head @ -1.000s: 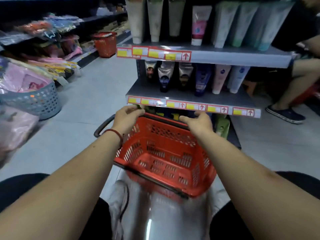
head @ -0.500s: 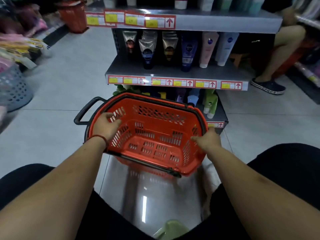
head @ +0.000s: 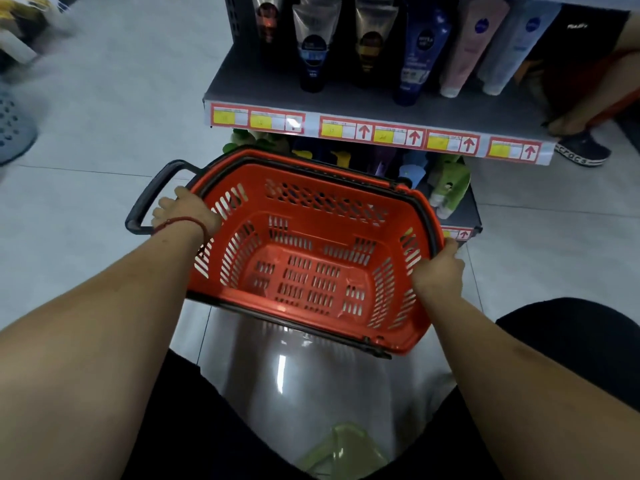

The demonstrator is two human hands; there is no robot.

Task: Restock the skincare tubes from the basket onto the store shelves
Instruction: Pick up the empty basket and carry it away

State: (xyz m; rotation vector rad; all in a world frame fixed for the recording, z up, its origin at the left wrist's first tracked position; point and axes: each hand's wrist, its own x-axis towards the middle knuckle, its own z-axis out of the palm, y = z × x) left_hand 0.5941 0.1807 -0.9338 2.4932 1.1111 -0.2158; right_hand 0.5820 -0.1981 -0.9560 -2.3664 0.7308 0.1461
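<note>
A red plastic basket (head: 311, 271) with a black handle sits low in front of me, above the glossy floor, and I see nothing inside it. My left hand (head: 185, 213) grips its left rim beside the handle. My right hand (head: 438, 268) grips the right rim. Behind the basket stands a grey shelf (head: 381, 98) with skincare tubes (head: 415, 53) upright in a row: dark, blue, pink and pale ones. Green and blue tubes (head: 446, 188) fill the lower shelf, partly hidden by the basket.
Another person's foot in a dark shoe (head: 581, 150) stands right of the shelf. A grey perforated basket (head: 14, 129) is at the far left. A green stool edge (head: 343, 448) shows between my knees. Pale tiled floor spreads to the left and right.
My hands moved from the basket's far rim to its left and right sides. The basket came down and toward me, away from the shelf, and my view tilted downward.
</note>
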